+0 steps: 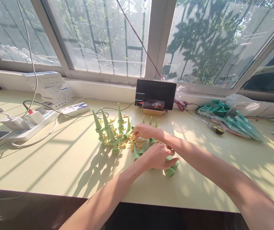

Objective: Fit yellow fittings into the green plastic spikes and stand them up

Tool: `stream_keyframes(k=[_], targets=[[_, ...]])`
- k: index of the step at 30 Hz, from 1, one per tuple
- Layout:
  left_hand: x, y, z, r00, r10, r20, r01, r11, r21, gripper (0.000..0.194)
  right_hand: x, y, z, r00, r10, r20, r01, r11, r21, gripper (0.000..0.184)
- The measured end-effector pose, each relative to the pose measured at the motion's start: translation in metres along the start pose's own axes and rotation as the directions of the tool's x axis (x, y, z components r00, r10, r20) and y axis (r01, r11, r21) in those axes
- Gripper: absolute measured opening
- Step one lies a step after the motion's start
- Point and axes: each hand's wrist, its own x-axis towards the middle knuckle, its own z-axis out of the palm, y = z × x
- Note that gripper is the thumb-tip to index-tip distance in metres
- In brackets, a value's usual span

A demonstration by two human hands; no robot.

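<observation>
My arms cross above the table, with my right hand (144,130) reaching to the left over a heap of small yellow pegs (137,143). Its fingers are curled down and pressed together; what they hold, if anything, is hidden. My left hand (160,156) lies lower and to the right, over loose green plastic tubes (171,171). Its thumb and fingers are apart, with no clear grip on a tube. Left of the heap stands an assembly of green spires (113,140) joined with yellow pegs. Several green cones (135,153) lie partly under my left hand.
A tablet (156,88) and a phone (153,104) on a cardboard stand are at the back. White boxes (55,88) and a power strip (28,131) with cables stand left. Green plastic bags (237,123) lie right, near a black-and-yellow object (218,130).
</observation>
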Motion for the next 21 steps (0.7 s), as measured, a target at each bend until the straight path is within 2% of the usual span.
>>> stream_keyframes(k=[2,4,8,11,13,15,18,21], targets=[[0.000,0.001,-0.002,1.000,-0.020,-0.002,0.020,0.999,-0.026,0.032,-0.002,-0.002,-0.007,0.997,-0.055,0.062,0.056,0.998,-0.014,0.018],[0.001,0.001,-0.005,0.999,-0.044,-0.018,0.043,0.997,-0.059,0.032,-0.005,-0.003,-0.015,0.994,-0.084,0.066,0.085,0.996,-0.015,0.015],[0.003,-0.003,-0.012,0.988,-0.093,-0.124,0.071,0.982,-0.174,0.031,-0.020,0.000,-0.033,0.996,-0.066,-0.053,0.069,0.996,0.051,0.011],[0.006,-0.010,-0.019,0.936,-0.210,-0.282,0.131,0.953,-0.274,0.041,-0.045,0.008,-0.042,0.983,0.006,-0.181,0.023,0.987,0.160,0.009],[0.008,-0.014,-0.025,0.892,-0.256,-0.372,0.128,0.934,-0.334,0.046,-0.067,0.016,-0.042,0.953,0.036,-0.301,0.036,0.972,0.230,0.010],[0.009,-0.019,-0.030,0.857,-0.317,-0.406,0.168,0.917,-0.362,0.043,-0.091,0.026,-0.037,0.930,0.116,-0.350,0.014,0.938,0.347,0.012],[0.010,-0.028,-0.035,0.837,-0.401,-0.372,0.295,0.903,-0.311,0.038,-0.122,0.041,-0.021,0.880,0.267,-0.393,-0.063,0.885,0.461,0.016],[0.008,-0.038,-0.033,0.830,-0.471,-0.300,0.428,0.882,-0.199,0.025,-0.144,0.053,-0.002,0.784,0.384,-0.488,-0.086,0.845,0.527,0.021]])
